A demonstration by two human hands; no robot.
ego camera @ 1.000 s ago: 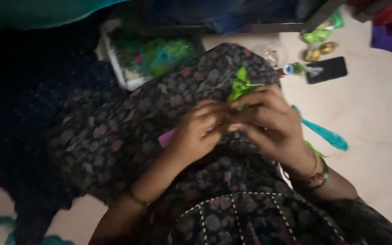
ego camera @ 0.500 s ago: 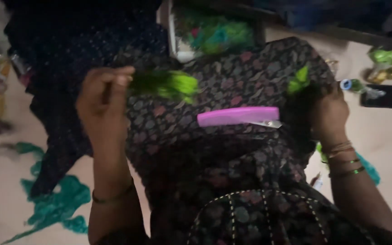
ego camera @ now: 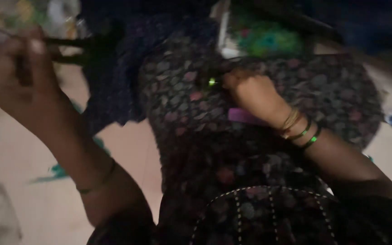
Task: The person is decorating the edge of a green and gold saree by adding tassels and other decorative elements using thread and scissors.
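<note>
Your left hand (ego camera: 17,77) is raised and closed on a dark strand (ego camera: 75,47) while your right hand (ego camera: 250,93) pinches a green bit (ego camera: 212,82) on the lap cloth (ego camera: 259,149) (pink strip (ego camera: 243,115) just beside): keep the strand taut and the pinch firm.

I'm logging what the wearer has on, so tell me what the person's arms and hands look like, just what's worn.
Both forearms are bare, with no gloves. The left hand has a single thin dark bangle round that forearm. The right hand wears a stack at the wrist: several thin gold-coloured bangles, then dark ones, one with a bright green patch. Dark sleeves begin near the elbows. The picture is blurred, so finer detail is unclear.
</note>
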